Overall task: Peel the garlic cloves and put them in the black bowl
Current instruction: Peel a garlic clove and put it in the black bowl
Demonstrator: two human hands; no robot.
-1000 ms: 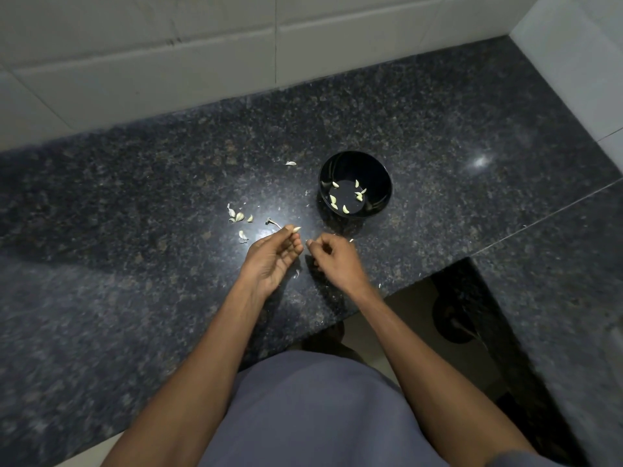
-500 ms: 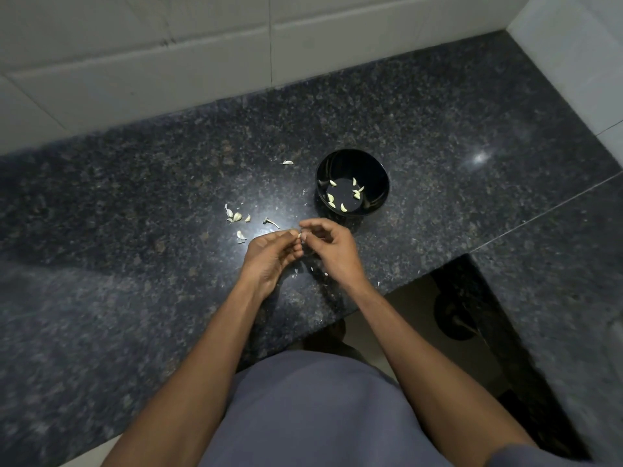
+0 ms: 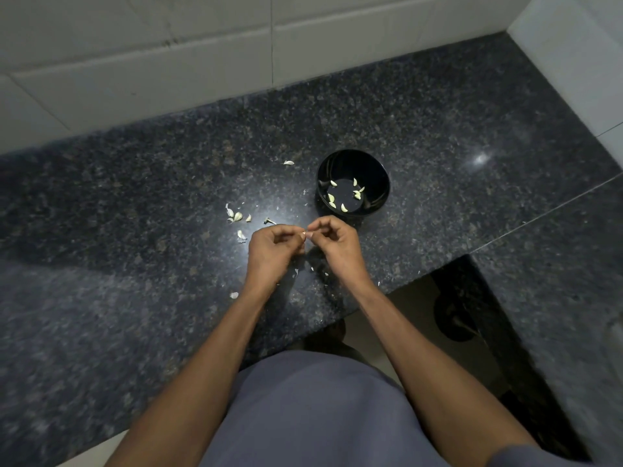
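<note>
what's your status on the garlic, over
Left hand and right hand both pinching one garlic clove, mid-peel. Several peeled cloves in black bowl. Unpeeled cloves waiting on counter. Nothing in the way.

We see a dim scene, lit from above: two glare spots shine on the dark worktop [image 3: 438, 136], one by the hands [image 3: 305, 246]. The lower left is dark and blurred. Tile lines on the wall [image 3: 202, 45] bend at the edges.
</note>
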